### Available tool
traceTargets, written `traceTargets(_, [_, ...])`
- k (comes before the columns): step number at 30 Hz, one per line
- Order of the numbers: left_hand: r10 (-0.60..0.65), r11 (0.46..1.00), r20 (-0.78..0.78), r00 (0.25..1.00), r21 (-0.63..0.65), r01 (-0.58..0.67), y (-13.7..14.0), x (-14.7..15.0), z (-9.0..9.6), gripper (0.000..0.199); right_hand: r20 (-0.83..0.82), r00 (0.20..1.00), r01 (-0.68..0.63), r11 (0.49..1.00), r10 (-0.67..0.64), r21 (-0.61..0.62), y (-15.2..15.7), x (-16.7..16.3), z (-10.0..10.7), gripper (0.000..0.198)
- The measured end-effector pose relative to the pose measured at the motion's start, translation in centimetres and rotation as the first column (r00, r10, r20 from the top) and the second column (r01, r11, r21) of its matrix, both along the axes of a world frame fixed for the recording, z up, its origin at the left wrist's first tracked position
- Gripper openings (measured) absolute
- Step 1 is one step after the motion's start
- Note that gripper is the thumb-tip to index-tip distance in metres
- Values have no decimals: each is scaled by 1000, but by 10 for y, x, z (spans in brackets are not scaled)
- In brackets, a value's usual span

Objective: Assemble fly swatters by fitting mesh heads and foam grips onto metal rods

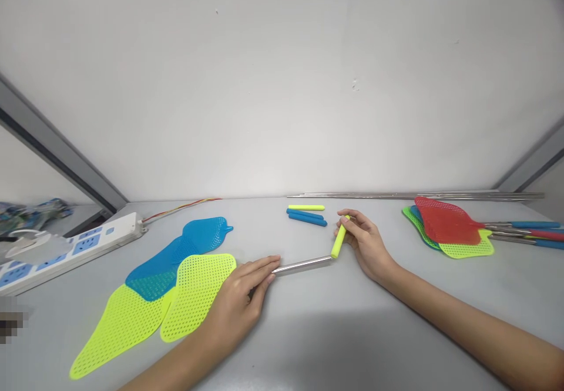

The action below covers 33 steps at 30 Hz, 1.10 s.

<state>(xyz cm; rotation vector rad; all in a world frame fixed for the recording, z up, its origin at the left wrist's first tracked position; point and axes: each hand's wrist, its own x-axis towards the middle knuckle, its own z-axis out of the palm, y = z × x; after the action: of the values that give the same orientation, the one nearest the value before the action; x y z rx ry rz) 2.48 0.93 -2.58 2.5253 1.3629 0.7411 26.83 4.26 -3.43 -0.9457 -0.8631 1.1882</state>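
My left hand (pixel 249 288) is closed on a thin silver metal rod (pixel 304 265), which points right across the table. A yellow mesh fly swatter head (pixel 200 291) lies beside that hand; whether the rod joins it is hidden under the palm. Between the fingertips of my right hand (pixel 363 241) is a yellow handle sleeve (pixel 341 238), tilted, its lower end close to the rod's right tip. I cannot tell if the two touch. Behind them lie a loose yellow sleeve (pixel 306 207) and blue sleeves (pixel 307 219).
More blue (pixel 202 235) and yellow swatter heads (pixel 123 326) overlap at left. A white power strip (pixel 101 241) stands beyond them. Swatters with a red head on top (pixel 449 220) are stacked at right. Long metal rods (pixel 396 196) lie along the wall.
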Motion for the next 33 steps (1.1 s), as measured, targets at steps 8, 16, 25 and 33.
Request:
traceTargets(8, [0,1000,4,1000,9,0,0,0,1,28,-3,997,73,997,-73,13,1,0,-2,24])
traceTargets(16, [2,1000,9,1000,20,-2,0,1,1,28,24,999,30,1000,-30,6,2,-1,-2,25])
traceTargets(25, [143,989,67,987,24,-145,2,0,0,25,-104,994,36,999,-36,-2,-1,2,2,27])
traceTargets(33, [197,979,106,975,33,-201,3,-1,-1,25,-157,988,-18,999,12,-38,-2,3,4,40])
